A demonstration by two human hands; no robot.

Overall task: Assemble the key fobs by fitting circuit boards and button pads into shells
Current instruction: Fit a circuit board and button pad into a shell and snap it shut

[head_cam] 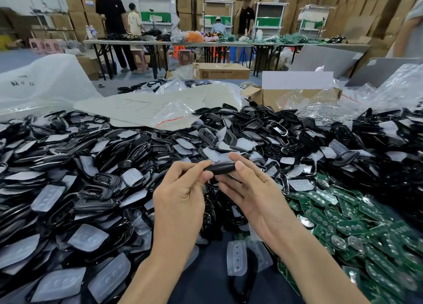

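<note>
1. Head view, step: left hand [178, 196] and right hand [251, 200] hold one black fob [220, 168] between them, mid-frame. Reads as the closing/check stage of one unit. That is judgement only, since the fob is seen edge-on and looks like a shut pod.
2. Head view, fingers: left hand pinches the fob's left end w/ thumb + index, other fingers curled under. Right hand grips the right end, thumb on the near side, index over the top; its other fingers lie fairly straight below. Neither hand is released.
3. Head view, where the fob is: in the air, touching only the two hands, above the loose shells [57, 148], and nearer the person than the cardboard box [293, 95].
4. Head view, look of fob: smooth, dark, spindle shape tapering at both ends, held roughly level. Seam not legible; can't tell if board + pad are inside.
5. Head view, stock: loose shells and translucent button pads [237, 258] are mixed across left + centre. Green circuit boards [343, 225] are heaped at right, just beside the right forearm. Two pads lie on the dark table [206, 269] between the forearms.
6. Next move (judgement): prob. squeeze along the edges till the halves seat flush. Needs even pressure at both ends, no twisting. Risk: pad or board gets nipped in the seam if misaligned.
</note>
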